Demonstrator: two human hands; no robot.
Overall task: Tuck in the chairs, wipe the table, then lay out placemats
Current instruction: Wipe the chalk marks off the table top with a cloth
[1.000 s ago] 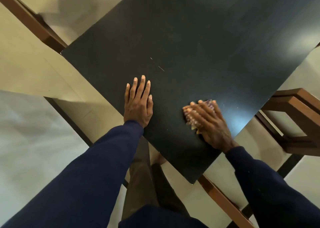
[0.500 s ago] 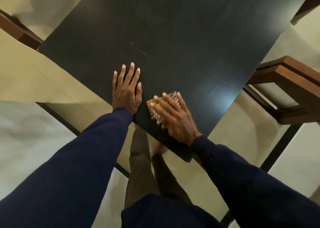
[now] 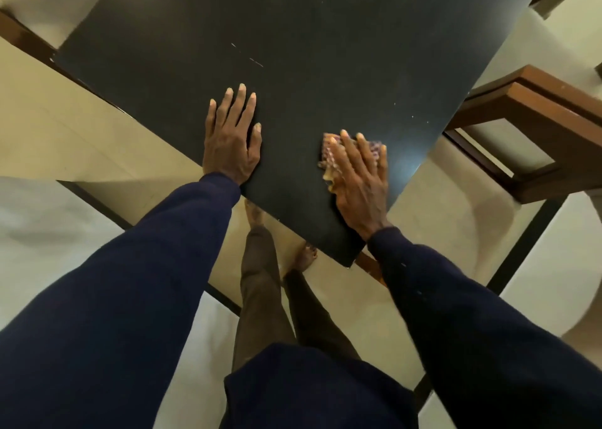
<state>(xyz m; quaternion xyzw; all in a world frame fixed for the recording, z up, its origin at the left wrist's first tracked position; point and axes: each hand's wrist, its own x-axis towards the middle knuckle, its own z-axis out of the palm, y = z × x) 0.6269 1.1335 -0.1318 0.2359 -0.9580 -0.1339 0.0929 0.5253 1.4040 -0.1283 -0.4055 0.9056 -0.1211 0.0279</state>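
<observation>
At the near corner of the dark surface (image 3: 325, 37): left hand (image 3: 233, 138) rests flat, grip released; right hand (image 3: 361, 181) presses a patterned cloth (image 3: 328, 159) down, fingers straight.

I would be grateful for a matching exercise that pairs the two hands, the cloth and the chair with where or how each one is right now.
Things:
1. left hand
2. right hand
3. cloth
4. chair

States:
a. brown wooden frame, to the right of the table
b. mostly hidden under fingers
c. flat on the bare table, holding nothing
d. presses fabric onto the table

Pairs: 1-c, 2-d, 3-b, 4-a.
</observation>
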